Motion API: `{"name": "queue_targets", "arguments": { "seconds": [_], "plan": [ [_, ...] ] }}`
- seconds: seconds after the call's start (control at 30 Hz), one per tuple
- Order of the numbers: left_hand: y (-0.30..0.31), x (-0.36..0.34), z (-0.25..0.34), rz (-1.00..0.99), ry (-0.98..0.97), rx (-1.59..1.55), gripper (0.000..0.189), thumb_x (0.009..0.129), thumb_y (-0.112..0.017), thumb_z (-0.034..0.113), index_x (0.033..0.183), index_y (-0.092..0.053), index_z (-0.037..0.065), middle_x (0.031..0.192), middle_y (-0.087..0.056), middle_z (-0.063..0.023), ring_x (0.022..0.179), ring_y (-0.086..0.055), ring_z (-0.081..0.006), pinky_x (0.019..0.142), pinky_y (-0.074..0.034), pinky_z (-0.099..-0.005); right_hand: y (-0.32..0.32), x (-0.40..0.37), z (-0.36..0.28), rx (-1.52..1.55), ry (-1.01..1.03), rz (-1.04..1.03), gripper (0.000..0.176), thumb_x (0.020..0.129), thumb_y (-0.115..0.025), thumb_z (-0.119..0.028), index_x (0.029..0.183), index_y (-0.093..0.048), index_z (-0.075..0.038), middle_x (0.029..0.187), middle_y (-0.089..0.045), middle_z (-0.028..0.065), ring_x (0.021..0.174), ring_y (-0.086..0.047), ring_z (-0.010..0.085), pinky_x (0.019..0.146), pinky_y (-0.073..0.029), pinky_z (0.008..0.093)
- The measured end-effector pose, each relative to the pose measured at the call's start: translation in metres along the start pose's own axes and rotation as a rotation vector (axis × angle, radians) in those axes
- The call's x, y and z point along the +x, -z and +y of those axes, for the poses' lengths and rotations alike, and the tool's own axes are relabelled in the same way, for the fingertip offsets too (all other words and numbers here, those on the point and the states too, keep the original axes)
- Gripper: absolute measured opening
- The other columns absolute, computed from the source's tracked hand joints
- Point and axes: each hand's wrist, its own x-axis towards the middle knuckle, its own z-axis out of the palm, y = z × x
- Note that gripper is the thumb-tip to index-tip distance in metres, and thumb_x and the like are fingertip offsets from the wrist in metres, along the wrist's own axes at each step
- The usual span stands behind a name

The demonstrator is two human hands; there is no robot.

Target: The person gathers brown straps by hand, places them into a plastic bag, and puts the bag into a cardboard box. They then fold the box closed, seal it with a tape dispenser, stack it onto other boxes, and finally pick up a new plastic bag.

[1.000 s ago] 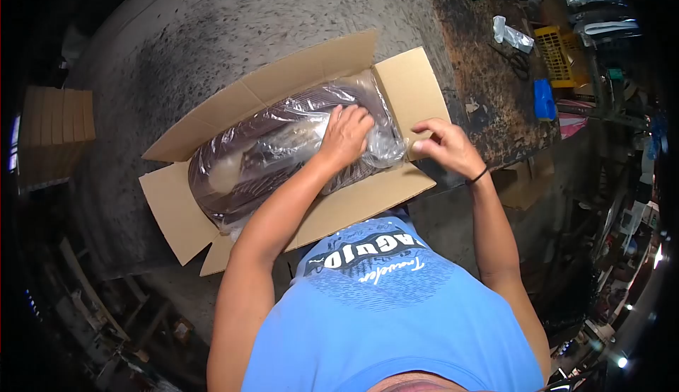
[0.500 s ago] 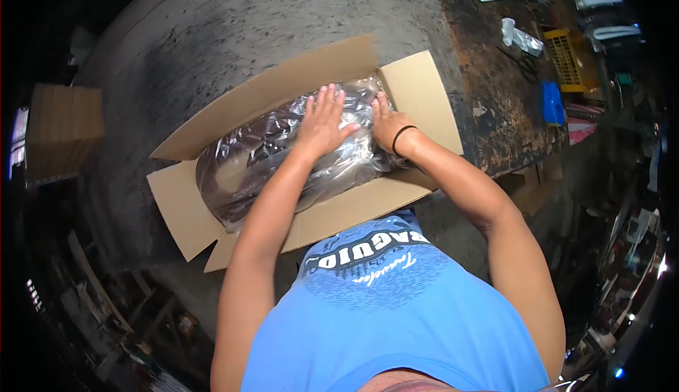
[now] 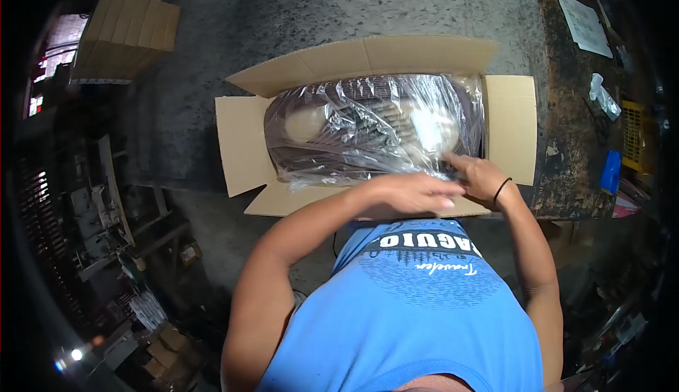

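A worn grey surface (image 3: 318, 3) fills the upper view, scuffed with dark marks and stained dark brown at its right end. At that end lie a white paper sheet (image 3: 583, 24), a crumpled clear bag (image 3: 605, 96), a yellow basket (image 3: 631, 134) and a blue object (image 3: 610, 171). A stack of flat cardboard (image 3: 127, 31) sits at upper left. Lower left is dim, cluttered floor (image 3: 106, 215) — one small bright lamp (image 3: 76, 354) glows there in the dark room.

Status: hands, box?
Left hand flat over near flap. Right hand fingers on plastic bag in open cardboard box. No obstruction seen.
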Motion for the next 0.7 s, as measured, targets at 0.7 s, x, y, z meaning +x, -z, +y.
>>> {"name": "queue_targets", "arguments": {
  "seconds": [0.7],
  "plan": [
    [0.083,-0.060,-0.112,0.881,0.135,0.920,0.028,0.069,-0.072,0.020,0.089,-0.057,0.009,0.097,-0.054,-0.0061,0.094,-0.050,-0.0273,0.080,-0.040,-0.0407,-0.022,-0.010,0.028,-0.232,-0.162,0.009,0.012,0.078,-0.057,-0.012,0.086,-0.063,-0.007,0.087,-0.061,0.0153,0.082,-0.061,0.0352,0.071,-0.048,0.0444]
  ]
}}
